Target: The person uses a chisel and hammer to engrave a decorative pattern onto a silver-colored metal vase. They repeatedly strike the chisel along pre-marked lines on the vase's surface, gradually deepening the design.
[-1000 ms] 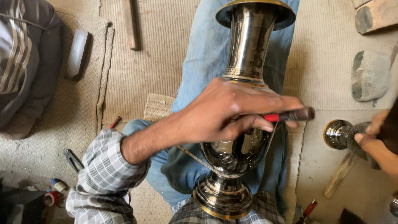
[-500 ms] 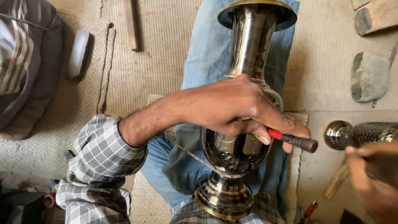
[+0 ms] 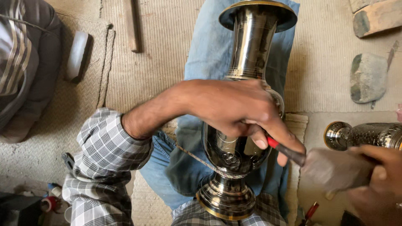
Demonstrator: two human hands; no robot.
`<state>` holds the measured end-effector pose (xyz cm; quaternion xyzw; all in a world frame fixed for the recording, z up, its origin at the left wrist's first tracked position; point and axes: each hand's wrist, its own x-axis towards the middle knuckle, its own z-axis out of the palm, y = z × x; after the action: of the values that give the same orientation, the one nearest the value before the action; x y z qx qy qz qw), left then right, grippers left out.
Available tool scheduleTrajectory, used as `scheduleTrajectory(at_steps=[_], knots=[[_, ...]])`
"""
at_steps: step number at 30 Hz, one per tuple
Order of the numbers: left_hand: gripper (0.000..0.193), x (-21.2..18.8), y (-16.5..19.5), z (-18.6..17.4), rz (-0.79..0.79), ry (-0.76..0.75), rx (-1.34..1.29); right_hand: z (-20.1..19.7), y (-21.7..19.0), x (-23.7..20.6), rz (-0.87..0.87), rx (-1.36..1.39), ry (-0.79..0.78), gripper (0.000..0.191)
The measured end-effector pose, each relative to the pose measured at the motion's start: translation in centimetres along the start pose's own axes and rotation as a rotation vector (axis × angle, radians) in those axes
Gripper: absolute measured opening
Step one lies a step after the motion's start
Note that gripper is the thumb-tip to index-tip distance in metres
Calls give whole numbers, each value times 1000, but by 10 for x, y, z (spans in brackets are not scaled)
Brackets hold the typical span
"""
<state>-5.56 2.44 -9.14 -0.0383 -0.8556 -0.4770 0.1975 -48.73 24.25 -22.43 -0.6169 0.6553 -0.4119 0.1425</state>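
Observation:
A tall polished metal vase [image 3: 251,50] with a brass-coloured rim lies along my jeans-clad legs, its foot toward me. My left hand [image 3: 238,109] rests over the vase's belly and grips a dark chisel [image 3: 289,151] with a red band, whose end points down to the right. My right hand [image 3: 377,184] comes in from the lower right, closed on a hammer [image 3: 331,169] that is motion-blurred, its head just beside the chisel's end. A thin cord [image 3: 197,157] runs across the vase's lower body.
A second engraved metal vessel [image 3: 364,134] lies at the right on the mat. A grey stone [image 3: 367,77] and a wooden block [image 3: 377,16] sit at the upper right. A wooden stick [image 3: 133,25], a pale bar [image 3: 77,56] and a dark bag [image 3: 25,62] lie at the left.
My left hand slid lower on the vase and tilted the chisel downward. My right hand has swung in from the right with the hammer, close to the chisel's end.

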Motion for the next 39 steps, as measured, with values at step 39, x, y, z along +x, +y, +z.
scheduleTrajectory(at_steps=[39], knots=[[39,-192,-1,388,-1726,1913,-970,123,22,-82,622,-500,-255,54]])
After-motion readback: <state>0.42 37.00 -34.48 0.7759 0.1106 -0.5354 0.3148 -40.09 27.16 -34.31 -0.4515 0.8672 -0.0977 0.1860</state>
